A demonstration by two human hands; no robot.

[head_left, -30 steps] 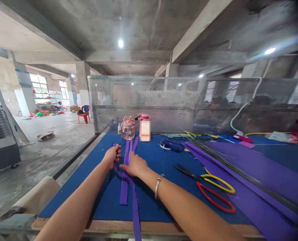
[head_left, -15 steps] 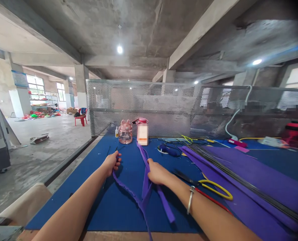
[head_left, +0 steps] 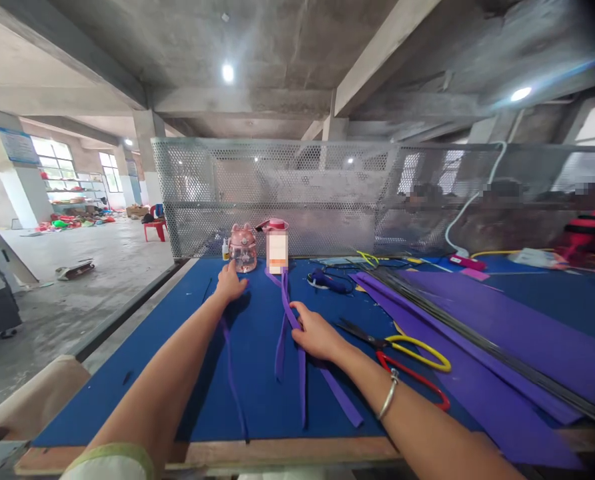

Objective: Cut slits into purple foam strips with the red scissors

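My left hand (head_left: 230, 284) reaches out low over the blue tabletop, just in front of a pink bear-shaped bottle (head_left: 242, 250). Its fingers are apart, and a narrow purple strip (head_left: 233, 383) trails on the table below it. Pinched in my right hand (head_left: 318, 333) is another purple strip (head_left: 288, 312), which runs toward a pink-lidded cup (head_left: 277, 227). More loose purple strips (head_left: 345, 400) hang or lie around that hand. Close to my right forearm lie scissors (head_left: 377, 343) with one yellow and one red handle loop.
Large purple sheets (head_left: 507, 320) cover the table's right side, with a bundle of dark thin rods (head_left: 457, 320) across them. A dark blue tool with a cord (head_left: 330, 281) lies behind my right hand. A perforated metal screen (head_left: 277, 180) stands along the back edge.
My left hand moved forward toward the bear-shaped bottle, and its narrow strip now lies straighter on the table. My right hand stays on its strip; the view shifted slightly.
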